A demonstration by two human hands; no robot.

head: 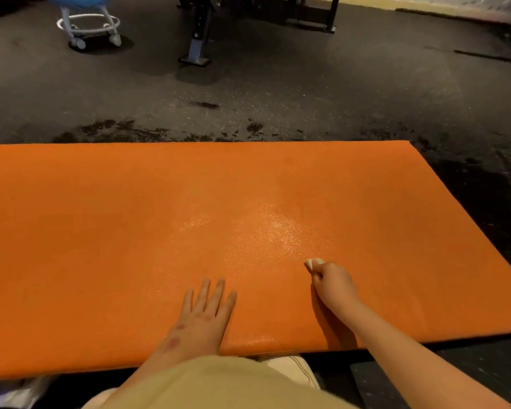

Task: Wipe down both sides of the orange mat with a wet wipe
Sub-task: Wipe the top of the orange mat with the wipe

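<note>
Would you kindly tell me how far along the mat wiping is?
Done: a wet sheen covers the middle of the orange mat. In hand: the right hand grips the wipe on the mat while the left hand presses flat beside it. Left: the dull outer areas and, seemingly, the underside.

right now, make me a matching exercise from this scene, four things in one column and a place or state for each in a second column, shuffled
Column one:
1. left hand
2. right hand
3. wet wipe
4. stool

Column two:
a. on the dark floor, far left, beyond the mat
b. flat on the orange mat, fingers spread
c. bunched, sticking out from a fist, against the mat
d. curled round the wipe

Pairs: 1-b, 2-d, 3-c, 4-a
</note>
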